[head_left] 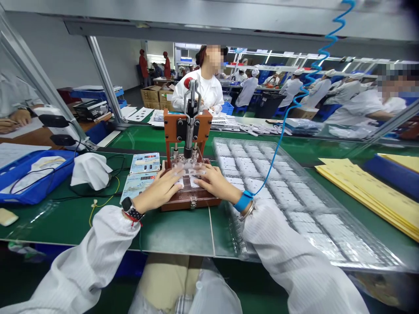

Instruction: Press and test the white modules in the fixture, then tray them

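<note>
A toggle-clamp press with an orange frame (169, 126) and a red-knobbed lever (188, 82) stands on a brown base (193, 203) in front of me. Both my hands rest on the clear plate (186, 185) at its foot. My left hand (160, 188) comes from the left, its fingers stretched flat across a small white piece (178, 183). From the other side my right hand (216, 182) lies with fingers extended near a second white piece (194, 181). Some fingertips look pale and covered. What lies under the fingers is partly hidden.
A clear blister tray (296, 192) of white cards fills the right side, with yellow sheets (369, 187) beyond. A blue coiled cord (278, 144) runs to my right wristband. Two display boards (145, 163), cables and a blue bin (55, 183) are left. A person (206, 80) sits opposite.
</note>
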`<state>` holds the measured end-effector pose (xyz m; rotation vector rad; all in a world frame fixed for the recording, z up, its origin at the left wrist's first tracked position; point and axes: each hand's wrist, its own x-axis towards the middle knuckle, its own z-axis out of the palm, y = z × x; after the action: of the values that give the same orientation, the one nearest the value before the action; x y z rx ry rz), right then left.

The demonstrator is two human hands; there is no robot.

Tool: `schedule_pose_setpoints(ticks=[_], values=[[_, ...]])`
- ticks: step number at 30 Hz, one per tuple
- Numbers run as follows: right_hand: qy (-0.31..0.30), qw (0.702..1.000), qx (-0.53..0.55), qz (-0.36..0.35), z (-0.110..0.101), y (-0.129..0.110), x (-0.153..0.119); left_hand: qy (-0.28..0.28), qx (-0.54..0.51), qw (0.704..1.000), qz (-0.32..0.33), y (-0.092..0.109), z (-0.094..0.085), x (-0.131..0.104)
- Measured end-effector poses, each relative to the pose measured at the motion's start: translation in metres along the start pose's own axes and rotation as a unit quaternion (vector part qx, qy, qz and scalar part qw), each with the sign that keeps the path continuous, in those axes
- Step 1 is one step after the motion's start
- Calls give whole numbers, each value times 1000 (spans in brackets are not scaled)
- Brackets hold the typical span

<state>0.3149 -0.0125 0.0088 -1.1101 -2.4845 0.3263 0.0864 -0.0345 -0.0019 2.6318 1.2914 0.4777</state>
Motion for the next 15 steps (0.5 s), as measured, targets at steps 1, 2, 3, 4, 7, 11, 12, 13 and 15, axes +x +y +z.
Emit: schedule_pose_setpoints(ticks=[1,2,3,4,7,11,12,13,15], values=[[8,1000,2,2,1,1,1,11,11,1000,4,2,1,-2],[17,1000,5,5,2,1,2,23,25,999,13,4,2,-4],[24,1000,9,9,3,2,2,33,41,998,26,7,3,-6],[31,999,8,12,5,2,3,39,57,997,42,11,4,-8],[37,999,-22,8,9,1,1,30,97,991,90,21,5,-11],[68,997,-17,-8,-4,5,3,27,127,986,100,29,6,-15],[90,996,-4,0,-13,7,7,29,131,986,103,29,6,-15],[128,992,8,13,-24,8,12,30,132,985,108,31,6,-15],[245,968,33,33,-51,7,31,26,127,985,116,35,6,-14]])
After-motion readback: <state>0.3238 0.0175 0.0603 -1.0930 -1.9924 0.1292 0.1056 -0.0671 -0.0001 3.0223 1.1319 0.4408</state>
